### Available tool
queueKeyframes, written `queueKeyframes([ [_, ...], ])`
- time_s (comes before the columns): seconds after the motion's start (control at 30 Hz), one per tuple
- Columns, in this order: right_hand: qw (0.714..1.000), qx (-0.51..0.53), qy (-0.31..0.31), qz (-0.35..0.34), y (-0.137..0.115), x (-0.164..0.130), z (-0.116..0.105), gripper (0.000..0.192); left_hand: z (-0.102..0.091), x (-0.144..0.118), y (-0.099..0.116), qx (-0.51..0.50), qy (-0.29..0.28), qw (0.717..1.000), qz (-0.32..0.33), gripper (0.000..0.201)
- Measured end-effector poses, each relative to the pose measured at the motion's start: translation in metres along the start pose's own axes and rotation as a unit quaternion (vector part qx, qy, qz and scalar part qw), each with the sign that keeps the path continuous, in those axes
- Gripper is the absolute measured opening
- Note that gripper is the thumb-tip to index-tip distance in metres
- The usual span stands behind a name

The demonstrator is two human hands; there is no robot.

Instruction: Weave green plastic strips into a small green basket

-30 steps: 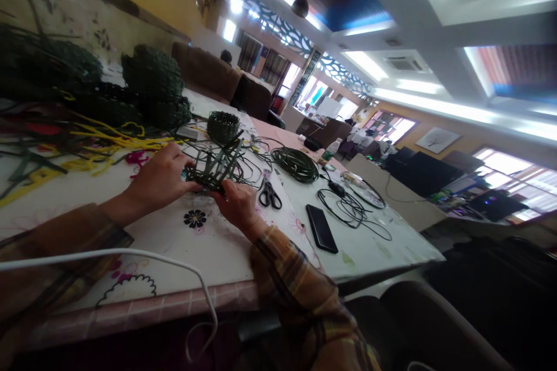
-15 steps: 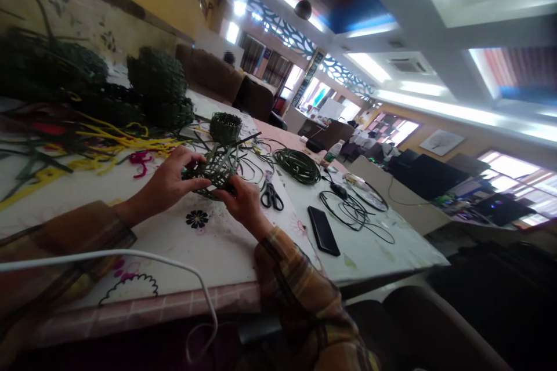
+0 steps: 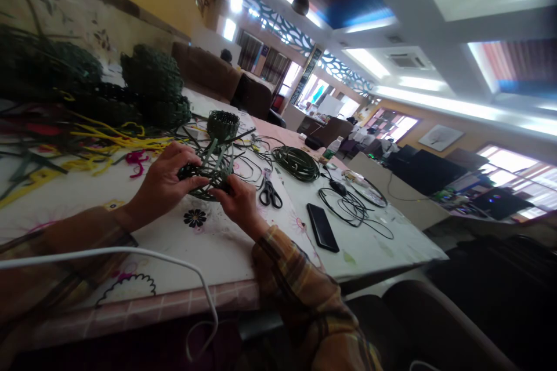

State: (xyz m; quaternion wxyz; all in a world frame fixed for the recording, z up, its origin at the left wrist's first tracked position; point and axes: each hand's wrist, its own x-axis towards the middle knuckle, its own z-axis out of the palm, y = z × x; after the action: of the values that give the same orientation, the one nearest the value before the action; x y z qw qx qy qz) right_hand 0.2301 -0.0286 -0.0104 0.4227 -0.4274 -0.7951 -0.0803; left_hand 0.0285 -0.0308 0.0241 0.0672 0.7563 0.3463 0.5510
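The unfinished woven piece (image 3: 209, 175), made from dark green strips, is between the 2 hands, just above the near part of the counter (image 3: 235, 258) or touching it; I cannot tell which. Several loose strip ends stand up from it and point away from the person.

The left hand (image 3: 161, 182) is at its left side, and its grip is clamped on the piece, with the thumb along the near edge and the fingers at the far side. The right hand (image 3: 239, 200) is at the right side, and its grip is also closed on the piece, near the lower edge.

Just behind the piece there is a small round green basket (image 3: 223, 126), upright. Near the right hand lie black-handled scissors (image 3: 270, 194), and farther behind them a coil of dark green strip (image 3: 296, 163). More to the right are a black phone (image 3: 322, 227), lying flat, and a tangled black cable (image 3: 348, 208).

Beyond the left hand are a small magenta piece (image 3: 137, 162), yellow strips (image 3: 107, 136) and a pile of dark green woven work (image 3: 152, 72). A white cable (image 3: 143, 251) passes in front of the left sleeve (image 3: 82, 243), close to the camera.
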Motion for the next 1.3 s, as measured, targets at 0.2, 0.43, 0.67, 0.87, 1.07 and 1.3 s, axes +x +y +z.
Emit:
queueKeyframes([
  [0.2,1.000,0.002,0.006,0.003,0.003,0.001,0.002,0.037,0.005,-0.003,-0.005,0.045,0.012,0.999,0.005,0.028],
  [0.43,0.992,0.108,0.035,0.063,0.010,0.007,-0.004,0.043,0.001,0.002,-0.012,0.042,0.009,0.999,0.000,0.038],
  [0.67,0.979,0.177,0.062,0.085,0.007,0.010,-0.009,0.048,-0.002,0.001,-0.013,0.042,0.045,0.998,-0.014,0.045],
  [0.87,0.981,0.156,0.066,0.089,0.006,0.011,-0.013,0.047,-0.004,0.004,-0.014,0.032,0.030,0.999,-0.032,0.040],
  [1.07,0.984,0.142,0.063,0.089,0.007,0.007,-0.007,0.047,-0.005,0.005,-0.013,0.058,-0.004,0.997,-0.047,0.029],
  [1.3,0.984,0.133,0.062,0.101,0.008,0.005,0.000,0.044,-0.003,0.002,-0.018,0.070,-0.016,0.996,-0.059,0.030],
])
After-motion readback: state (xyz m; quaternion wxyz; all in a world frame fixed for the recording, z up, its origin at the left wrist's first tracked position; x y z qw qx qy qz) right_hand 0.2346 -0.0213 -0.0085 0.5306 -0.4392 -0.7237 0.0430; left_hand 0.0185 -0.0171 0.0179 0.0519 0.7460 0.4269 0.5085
